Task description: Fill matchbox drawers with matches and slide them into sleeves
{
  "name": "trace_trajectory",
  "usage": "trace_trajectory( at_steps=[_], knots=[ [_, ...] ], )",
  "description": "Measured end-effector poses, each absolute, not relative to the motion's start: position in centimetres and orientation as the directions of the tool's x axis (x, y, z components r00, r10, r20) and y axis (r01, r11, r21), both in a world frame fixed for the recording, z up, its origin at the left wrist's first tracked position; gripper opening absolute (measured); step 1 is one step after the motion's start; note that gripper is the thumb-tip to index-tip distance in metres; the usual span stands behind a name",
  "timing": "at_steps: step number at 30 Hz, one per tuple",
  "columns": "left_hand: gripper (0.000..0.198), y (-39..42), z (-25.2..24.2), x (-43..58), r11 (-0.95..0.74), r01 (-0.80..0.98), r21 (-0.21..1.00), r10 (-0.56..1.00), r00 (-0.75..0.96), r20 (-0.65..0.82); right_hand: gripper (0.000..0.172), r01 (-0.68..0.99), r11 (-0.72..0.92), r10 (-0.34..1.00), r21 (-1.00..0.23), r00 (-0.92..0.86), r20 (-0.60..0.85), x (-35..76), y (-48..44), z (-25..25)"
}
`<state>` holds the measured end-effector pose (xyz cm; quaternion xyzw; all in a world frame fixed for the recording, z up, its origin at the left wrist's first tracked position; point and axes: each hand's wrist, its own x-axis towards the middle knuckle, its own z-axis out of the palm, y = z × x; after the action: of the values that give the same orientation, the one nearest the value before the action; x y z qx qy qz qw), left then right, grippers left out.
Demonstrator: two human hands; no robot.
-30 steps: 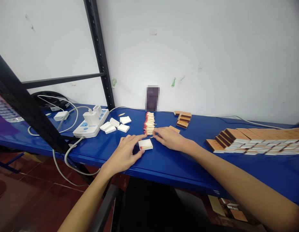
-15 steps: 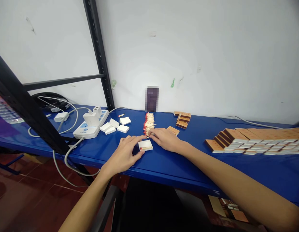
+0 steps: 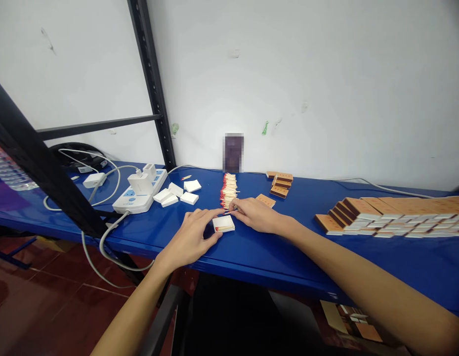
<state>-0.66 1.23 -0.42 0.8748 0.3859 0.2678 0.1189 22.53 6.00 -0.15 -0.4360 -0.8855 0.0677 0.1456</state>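
Note:
A small white matchbox tray point(image 3: 224, 224) with a few matches in it lies on the blue table point(image 3: 251, 249). My left hand point(image 3: 191, 235) rests beside it, thumb and forefinger holding its left edge. My right hand point(image 3: 254, 214) sits just right of the tray, fingertips pinched on matches at the near end of the row of red-tipped matches point(image 3: 228, 189). A brown matchbox sleeve point(image 3: 266, 200) lies just behind my right hand.
Several empty white trays point(image 3: 179, 193) lie left of the matches, by a white power strip point(image 3: 139, 192) with cables. A small stack of brown sleeves point(image 3: 281, 183) sits further back. Rows of finished matchboxes point(image 3: 392, 215) fill the right. A black rack post point(image 3: 152, 79) stands at the left.
My right hand has shifted slightly left and back toward the near end of the match row. My left hand and the tray have stayed put.

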Motion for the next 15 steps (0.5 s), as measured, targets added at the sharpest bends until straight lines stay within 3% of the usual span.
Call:
trace_trajectory(
  at_steps=[7, 15],
  knots=[
    [0.045, 1.15, -0.38, -0.72, -0.669, 0.615, 0.417, 0.743, 0.56, 0.366, 0.017, 0.783, 0.576, 0.817, -0.235, -0.556, 0.152, 23.33, 5.87, 0.47],
    [0.045, 1.15, -0.35, -0.75, -0.673, 0.617, 0.409, 0.74, 0.569, 0.359, 0.015, 0.751, 0.583, 0.811, -0.31, -0.562, 0.162, 22.49, 5.34, 0.54]
  ],
)
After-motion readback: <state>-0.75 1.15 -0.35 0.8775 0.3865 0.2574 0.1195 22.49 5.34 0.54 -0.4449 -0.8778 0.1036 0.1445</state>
